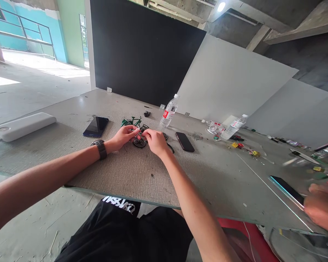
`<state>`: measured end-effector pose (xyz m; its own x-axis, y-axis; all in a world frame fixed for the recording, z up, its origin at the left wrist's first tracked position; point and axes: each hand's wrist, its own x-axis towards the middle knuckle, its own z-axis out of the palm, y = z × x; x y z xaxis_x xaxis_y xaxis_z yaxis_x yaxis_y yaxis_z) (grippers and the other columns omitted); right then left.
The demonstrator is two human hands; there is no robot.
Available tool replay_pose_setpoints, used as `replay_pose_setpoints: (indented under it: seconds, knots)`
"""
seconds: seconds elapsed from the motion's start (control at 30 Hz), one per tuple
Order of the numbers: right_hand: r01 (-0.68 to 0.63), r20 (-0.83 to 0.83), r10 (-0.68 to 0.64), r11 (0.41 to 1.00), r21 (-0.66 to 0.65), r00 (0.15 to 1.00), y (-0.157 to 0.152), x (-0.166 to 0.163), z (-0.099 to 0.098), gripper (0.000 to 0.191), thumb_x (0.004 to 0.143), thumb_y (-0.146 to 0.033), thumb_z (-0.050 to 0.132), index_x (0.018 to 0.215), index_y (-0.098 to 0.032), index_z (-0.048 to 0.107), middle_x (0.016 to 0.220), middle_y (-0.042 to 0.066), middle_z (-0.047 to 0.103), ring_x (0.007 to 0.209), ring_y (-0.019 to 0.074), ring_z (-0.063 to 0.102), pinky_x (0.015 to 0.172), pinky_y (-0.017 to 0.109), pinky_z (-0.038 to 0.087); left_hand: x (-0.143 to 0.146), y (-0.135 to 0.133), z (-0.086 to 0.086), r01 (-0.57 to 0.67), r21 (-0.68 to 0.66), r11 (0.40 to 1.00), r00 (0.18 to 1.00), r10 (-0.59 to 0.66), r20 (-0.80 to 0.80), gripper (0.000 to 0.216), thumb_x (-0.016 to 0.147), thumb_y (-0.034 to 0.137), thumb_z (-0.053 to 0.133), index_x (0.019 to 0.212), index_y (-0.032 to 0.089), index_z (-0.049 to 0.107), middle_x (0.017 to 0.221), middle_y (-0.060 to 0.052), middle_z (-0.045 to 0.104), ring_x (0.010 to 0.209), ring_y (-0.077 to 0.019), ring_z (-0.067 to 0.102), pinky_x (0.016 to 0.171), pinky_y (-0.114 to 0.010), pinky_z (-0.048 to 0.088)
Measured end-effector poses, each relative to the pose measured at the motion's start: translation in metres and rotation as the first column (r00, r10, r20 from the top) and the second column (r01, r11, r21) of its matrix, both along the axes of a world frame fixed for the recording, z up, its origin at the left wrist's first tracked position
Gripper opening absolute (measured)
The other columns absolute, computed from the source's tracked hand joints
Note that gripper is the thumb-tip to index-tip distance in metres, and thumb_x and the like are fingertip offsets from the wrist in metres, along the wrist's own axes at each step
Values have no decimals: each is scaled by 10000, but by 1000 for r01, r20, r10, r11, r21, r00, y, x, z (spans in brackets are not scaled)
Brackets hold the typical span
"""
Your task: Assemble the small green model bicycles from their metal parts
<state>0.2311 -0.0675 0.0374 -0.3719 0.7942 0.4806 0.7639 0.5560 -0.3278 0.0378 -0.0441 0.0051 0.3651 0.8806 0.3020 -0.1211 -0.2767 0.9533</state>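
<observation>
Small black wheel (139,142) on the table (125,174), pinched between left hand (123,137) and right hand (154,141), each grip closed on it.

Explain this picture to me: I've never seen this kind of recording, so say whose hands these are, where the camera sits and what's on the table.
There is one picture, from a camera on a person's head, looking down at their own arms. The left hand, with a black watch on its wrist, and the right hand meet over a small black wheel, pinching tiny parts. Behind lies a green toy bicycle. On the grey table also lie two dark phones, a white box and a water bottle. At the right edge, another person's hand shows.
</observation>
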Motion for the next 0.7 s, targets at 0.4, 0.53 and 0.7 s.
replay_pose_setpoints:
  seconds: [0.4,0.53,0.7]
  knots:
    - [-50,-40,50,999,13,998,2,1,-1,209,1019,-185,527,888,-203,688,885,48,746,830,182,667,772,287,448,0,-6,6,0,10,1000,1000,1,-15,436,854,582,726,875,162,612,765,-54,715,572,-98,509,568,-231,401]
    - [-18,-53,20,999,28,998,-1,-1,-1,144,982,-179,599,860,-214,667,885,33,751,822,182,665,769,286,446,1,-5,6,6,25,1000,1000,-5,-15,428,857,577,723,863,163,616,753,-53,708,568,-98,501,558,-230,390]
    - [-77,-126,77,997,7,989,0,0,-2,80,977,-209,624,907,-222,660,890,17,762,799,169,680,764,277,464,1,-5,5,18,36,999,1000,-17,-25,429,866,580,713,874,163,613,763,-58,705,575,-100,501,559,-231,387]
